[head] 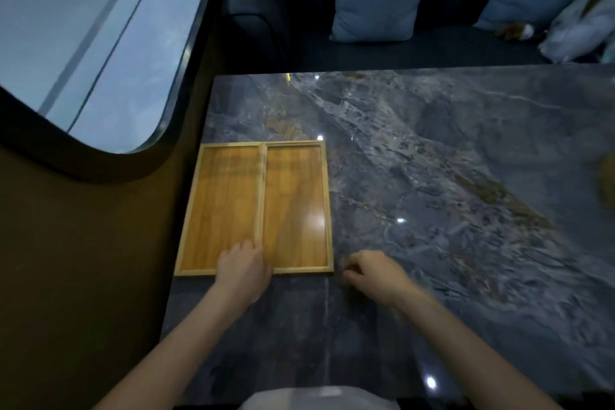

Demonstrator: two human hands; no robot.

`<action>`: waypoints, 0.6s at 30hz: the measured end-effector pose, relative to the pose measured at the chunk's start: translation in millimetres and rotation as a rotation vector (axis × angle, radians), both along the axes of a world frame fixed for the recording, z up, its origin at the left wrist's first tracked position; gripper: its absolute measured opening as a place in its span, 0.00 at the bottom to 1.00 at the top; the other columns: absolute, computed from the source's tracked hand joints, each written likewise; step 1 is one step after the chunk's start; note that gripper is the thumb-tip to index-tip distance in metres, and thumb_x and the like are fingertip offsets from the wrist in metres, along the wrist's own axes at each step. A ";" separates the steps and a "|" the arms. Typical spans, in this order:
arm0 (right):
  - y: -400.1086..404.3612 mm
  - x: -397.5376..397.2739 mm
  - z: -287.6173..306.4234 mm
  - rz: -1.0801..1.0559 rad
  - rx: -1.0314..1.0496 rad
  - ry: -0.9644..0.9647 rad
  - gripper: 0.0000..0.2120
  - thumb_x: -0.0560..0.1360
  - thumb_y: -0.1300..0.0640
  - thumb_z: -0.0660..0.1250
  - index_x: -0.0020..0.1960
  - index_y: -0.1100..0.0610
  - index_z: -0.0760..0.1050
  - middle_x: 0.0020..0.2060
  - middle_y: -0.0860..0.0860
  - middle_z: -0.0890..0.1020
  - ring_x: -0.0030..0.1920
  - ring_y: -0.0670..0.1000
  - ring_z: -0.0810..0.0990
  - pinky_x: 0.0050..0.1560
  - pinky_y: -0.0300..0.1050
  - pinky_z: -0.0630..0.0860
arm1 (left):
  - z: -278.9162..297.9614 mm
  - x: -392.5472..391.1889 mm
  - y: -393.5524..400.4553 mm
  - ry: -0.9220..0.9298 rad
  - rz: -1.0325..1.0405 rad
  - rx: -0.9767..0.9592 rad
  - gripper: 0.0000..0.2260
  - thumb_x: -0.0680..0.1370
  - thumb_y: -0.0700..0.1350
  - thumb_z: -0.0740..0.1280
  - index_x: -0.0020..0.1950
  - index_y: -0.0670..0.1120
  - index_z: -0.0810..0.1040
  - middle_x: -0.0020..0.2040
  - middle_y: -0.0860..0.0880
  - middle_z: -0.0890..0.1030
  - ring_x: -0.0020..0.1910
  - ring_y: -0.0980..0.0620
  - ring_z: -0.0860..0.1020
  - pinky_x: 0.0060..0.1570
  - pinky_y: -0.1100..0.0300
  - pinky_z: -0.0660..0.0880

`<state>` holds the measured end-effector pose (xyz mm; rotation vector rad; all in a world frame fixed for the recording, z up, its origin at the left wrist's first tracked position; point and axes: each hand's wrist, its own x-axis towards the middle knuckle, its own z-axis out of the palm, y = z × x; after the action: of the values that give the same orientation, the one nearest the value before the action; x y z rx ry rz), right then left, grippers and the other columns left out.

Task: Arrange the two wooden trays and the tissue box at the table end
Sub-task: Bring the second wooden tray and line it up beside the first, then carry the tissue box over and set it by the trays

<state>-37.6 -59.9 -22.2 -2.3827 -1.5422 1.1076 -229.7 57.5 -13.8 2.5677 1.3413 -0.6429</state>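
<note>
Here left hand [244,265] lies flat on touching trays [293,206]; right hand [374,271] curled, empty

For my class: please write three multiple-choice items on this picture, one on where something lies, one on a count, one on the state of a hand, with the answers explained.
1. Where do the wooden trays lie on the table?
A. at its window-side edge
B. in its middle
C. at its far right corner

2. How many wooden trays are there?
A. one
B. two
C. three

3. What is the right hand doing?
A. gripping a tray
B. holding a box
C. curled, holding nothing

Answers:
1 A: the left tray and the right tray sit side by side along the table edge nearest the window.
2 B: two frames show, rims touching.
3 C: the right hand rests on the marble beside the trays, while the left hand lies on them.
</note>
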 end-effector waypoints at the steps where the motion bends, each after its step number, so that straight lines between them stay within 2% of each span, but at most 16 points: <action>1: -4.9 8.4 5.6 0.011 0.004 -0.005 0.11 0.74 0.53 0.60 0.48 0.56 0.78 0.49 0.56 0.83 0.51 0.57 0.80 0.46 0.47 0.74 | 7.5 12.2 4.0 0.059 -0.006 -0.026 0.18 0.79 0.53 0.55 0.60 0.44 0.74 0.60 0.44 0.77 0.59 0.45 0.75 0.53 0.55 0.73; 3: -17.5 29.9 17.2 0.033 0.019 -0.017 0.11 0.74 0.54 0.60 0.45 0.58 0.77 0.47 0.58 0.83 0.50 0.58 0.80 0.42 0.44 0.69 | 21.6 39.4 9.7 0.106 -0.011 -0.064 0.18 0.79 0.53 0.54 0.58 0.43 0.77 0.59 0.44 0.78 0.58 0.45 0.77 0.53 0.55 0.73; 5: -33.4 59.9 29.6 0.048 0.025 -0.044 0.11 0.74 0.55 0.60 0.43 0.61 0.77 0.46 0.61 0.82 0.49 0.58 0.80 0.40 0.43 0.66 | 31.2 71.6 11.6 0.058 -0.053 -0.045 0.19 0.79 0.54 0.55 0.58 0.43 0.77 0.59 0.42 0.79 0.59 0.43 0.77 0.53 0.54 0.74; 8: -65.1 113.7 46.2 -0.018 0.021 -0.093 0.11 0.74 0.55 0.60 0.41 0.60 0.77 0.45 0.62 0.82 0.47 0.59 0.81 0.43 0.48 0.74 | 47.8 129.2 4.3 -0.029 -0.132 -0.056 0.19 0.78 0.54 0.57 0.58 0.43 0.77 0.59 0.40 0.80 0.58 0.41 0.77 0.53 0.52 0.75; 11: -102.0 169.4 61.8 -0.092 0.015 -0.171 0.10 0.75 0.55 0.60 0.37 0.55 0.74 0.47 0.62 0.82 0.48 0.59 0.80 0.45 0.48 0.73 | 58.1 199.8 -12.3 -0.063 -0.213 -0.142 0.19 0.78 0.55 0.57 0.59 0.45 0.78 0.59 0.40 0.80 0.59 0.41 0.77 0.56 0.51 0.74; 14: -142.8 224.6 71.7 -0.197 0.046 -0.241 0.08 0.75 0.53 0.61 0.45 0.56 0.76 0.47 0.60 0.83 0.50 0.59 0.80 0.45 0.49 0.73 | 66.9 268.5 -42.4 -0.132 -0.296 -0.168 0.17 0.77 0.53 0.57 0.57 0.46 0.79 0.59 0.41 0.80 0.59 0.41 0.77 0.56 0.51 0.73; 18: -200.6 290.2 76.7 -0.325 0.044 -0.283 0.10 0.75 0.53 0.61 0.49 0.57 0.76 0.50 0.59 0.81 0.52 0.59 0.79 0.46 0.50 0.74 | 75.0 356.7 -97.3 -0.248 -0.407 -0.154 0.16 0.77 0.52 0.57 0.55 0.44 0.78 0.57 0.39 0.80 0.58 0.39 0.77 0.54 0.51 0.73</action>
<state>252.6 -260.4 54.5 -2.7225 -1.1642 0.6889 126.9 -39.8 61.2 2.6990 0.6721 -0.4431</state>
